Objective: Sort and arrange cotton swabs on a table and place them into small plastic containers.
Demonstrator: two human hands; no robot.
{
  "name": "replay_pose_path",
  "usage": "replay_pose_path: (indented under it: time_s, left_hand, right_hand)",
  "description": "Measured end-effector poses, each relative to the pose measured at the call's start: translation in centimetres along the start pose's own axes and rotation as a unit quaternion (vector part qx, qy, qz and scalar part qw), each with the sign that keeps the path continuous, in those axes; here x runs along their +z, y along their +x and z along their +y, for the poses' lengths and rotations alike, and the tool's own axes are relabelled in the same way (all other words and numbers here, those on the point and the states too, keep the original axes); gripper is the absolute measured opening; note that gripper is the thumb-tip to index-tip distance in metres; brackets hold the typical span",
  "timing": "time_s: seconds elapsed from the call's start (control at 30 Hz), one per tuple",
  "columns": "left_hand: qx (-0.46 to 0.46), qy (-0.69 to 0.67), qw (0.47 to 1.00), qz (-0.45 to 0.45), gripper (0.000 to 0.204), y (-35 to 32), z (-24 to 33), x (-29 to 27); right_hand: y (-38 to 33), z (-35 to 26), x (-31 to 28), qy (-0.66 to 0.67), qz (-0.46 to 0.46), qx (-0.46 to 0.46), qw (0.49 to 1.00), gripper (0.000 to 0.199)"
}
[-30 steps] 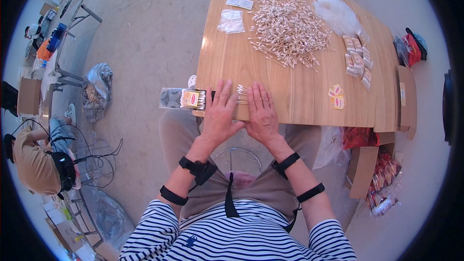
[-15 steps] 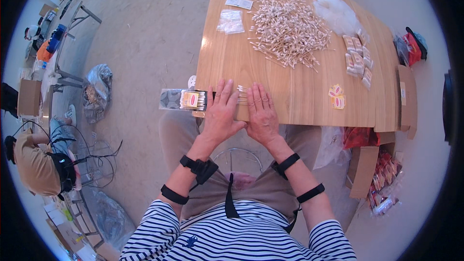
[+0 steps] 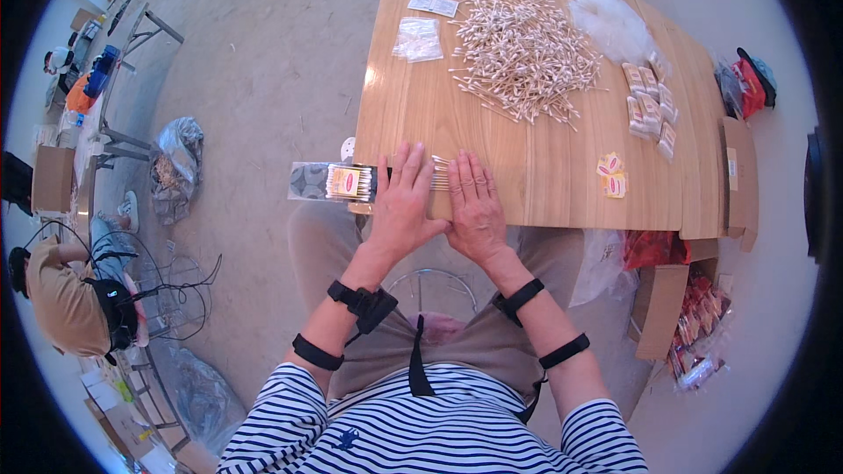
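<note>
My left hand (image 3: 403, 207) lies palm down on the near edge of the wooden table (image 3: 546, 184), fingers stretched forward. Beside it my right hand (image 3: 477, 211) rests flat the same way, the thumbs almost meeting. A small row of cotton swabs (image 3: 440, 173) lies between the two hands, its lower part hidden. Just left of my left hand, a bundle of cotton swabs with a yellow and red card (image 3: 349, 181) sits at the table's left corner. A patterned clear plastic bag (image 3: 306, 181) sticks out beyond the edge there.
A big heap of loose cotton swabs (image 3: 527, 53) covers the far middle. Clear bags (image 3: 418, 39) lie left of it; filled swab packs (image 3: 648, 105), crumpled plastic (image 3: 610, 17) and yellow cards (image 3: 613, 177) lie right. An open carton (image 3: 660, 312) stands below. Another person (image 3: 75, 303) sits at left.
</note>
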State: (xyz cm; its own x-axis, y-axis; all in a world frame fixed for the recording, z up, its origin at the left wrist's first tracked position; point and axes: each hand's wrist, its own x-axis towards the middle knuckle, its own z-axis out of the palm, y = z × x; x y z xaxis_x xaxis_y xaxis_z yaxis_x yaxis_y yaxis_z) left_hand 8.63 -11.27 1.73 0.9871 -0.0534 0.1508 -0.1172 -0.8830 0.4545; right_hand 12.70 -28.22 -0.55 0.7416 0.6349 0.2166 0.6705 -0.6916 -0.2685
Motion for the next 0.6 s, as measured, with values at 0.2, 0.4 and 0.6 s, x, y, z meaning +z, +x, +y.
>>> replay_pose_path:
  time_s: [0.2, 0.4, 0.6]
  left_hand:
    - [-0.007, 0.004, 1.000, -0.006, 0.103, -0.1, 0.2, 0.1]
    - [0.015, 0.020, 1.000, -0.014, 0.102, 1.1, 0.5, 0.4]
    - [0.014, 0.064, 0.997, -0.030, 0.101, -0.2, 1.7, 0.9]
  right_hand:
    - [0.1, -0.1, -0.2, -0.015, -0.016, 0.005, 1.000, 0.092]
    - [0.0, 0.3, 0.0, 0.003, 0.003, -0.009, 1.000, 0.090]
    - [-0.1, 0.3, -0.1, 0.006, 0.001, -0.010, 1.000, 0.083]
